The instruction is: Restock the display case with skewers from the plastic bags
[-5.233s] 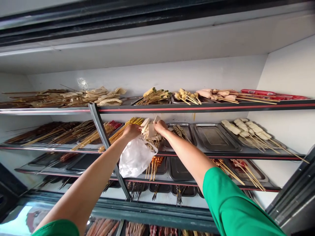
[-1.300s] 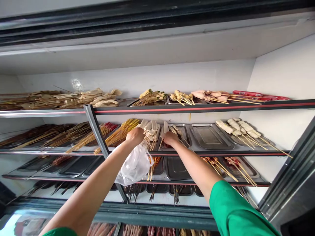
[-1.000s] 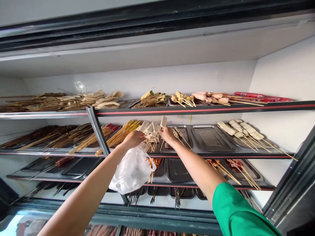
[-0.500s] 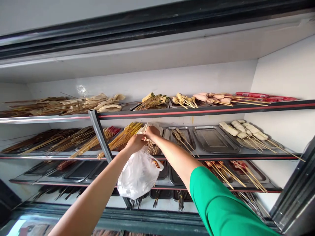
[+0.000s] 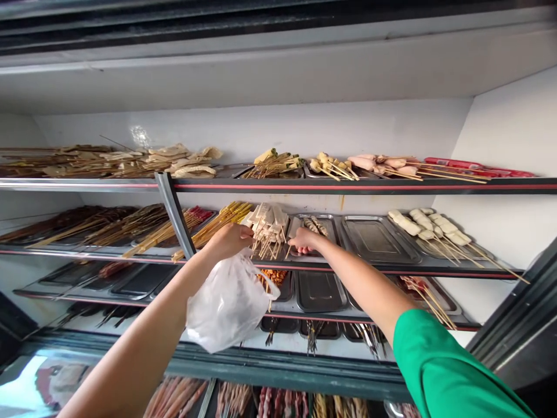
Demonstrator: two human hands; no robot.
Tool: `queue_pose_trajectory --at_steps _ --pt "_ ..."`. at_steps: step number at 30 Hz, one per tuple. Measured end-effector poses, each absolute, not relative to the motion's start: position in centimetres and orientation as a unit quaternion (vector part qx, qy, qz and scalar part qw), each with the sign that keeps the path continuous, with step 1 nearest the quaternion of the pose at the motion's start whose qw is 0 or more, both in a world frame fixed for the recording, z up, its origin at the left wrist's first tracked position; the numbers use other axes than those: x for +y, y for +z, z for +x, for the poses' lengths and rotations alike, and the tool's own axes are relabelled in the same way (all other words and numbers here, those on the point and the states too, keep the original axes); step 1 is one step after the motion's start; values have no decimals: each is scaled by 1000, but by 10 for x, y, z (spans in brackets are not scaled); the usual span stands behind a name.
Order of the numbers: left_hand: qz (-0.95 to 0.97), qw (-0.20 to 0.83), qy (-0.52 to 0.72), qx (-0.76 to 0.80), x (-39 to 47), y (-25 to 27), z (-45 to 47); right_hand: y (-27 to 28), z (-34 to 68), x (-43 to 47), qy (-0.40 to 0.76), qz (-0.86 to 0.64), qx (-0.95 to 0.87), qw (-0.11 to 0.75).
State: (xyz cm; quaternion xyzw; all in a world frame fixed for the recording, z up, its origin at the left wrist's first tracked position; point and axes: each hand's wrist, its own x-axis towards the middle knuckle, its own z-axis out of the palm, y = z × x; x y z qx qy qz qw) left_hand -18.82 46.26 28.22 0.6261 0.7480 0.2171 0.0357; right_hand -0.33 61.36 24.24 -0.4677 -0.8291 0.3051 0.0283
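Left hand (image 5: 230, 239): closed around the neck of a white plastic bag (image 5: 226, 302), which is hung below the middle shelf (image 5: 391, 268).
Pale skewers (image 5: 268, 223): piled between both hands.
Right hand (image 5: 304, 239): fingers curled on a skewer stick at the tray (image 5: 376, 239) edge.

A single head-worn view looks forward and upward into a white open display cabinet with tiered grey metal shelves (image 5: 348, 186); it stands close, within arm's reach of the second shelf; both bare forearms enter from the near bottom edge; the cabinet's white right wall (image 5: 509, 174) closes the far right.
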Motion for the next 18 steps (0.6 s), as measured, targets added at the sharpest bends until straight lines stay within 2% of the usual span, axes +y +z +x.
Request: queue_pose_trajectory --at_steps 6,8,12,18 --pt "646 84 186 736 428 268 -181 223 -15 615 309 -510 -797 99" --pt "651 96 190 729 425 257 -180 224 -15 615 311 -528 -775 155" --pt "612 29 195 766 434 236 -182 230 -13 605 262 -534 -754 279" --pt "575 -14 175 799 456 229 -193 244 -27 587 171 -481 -782 357"
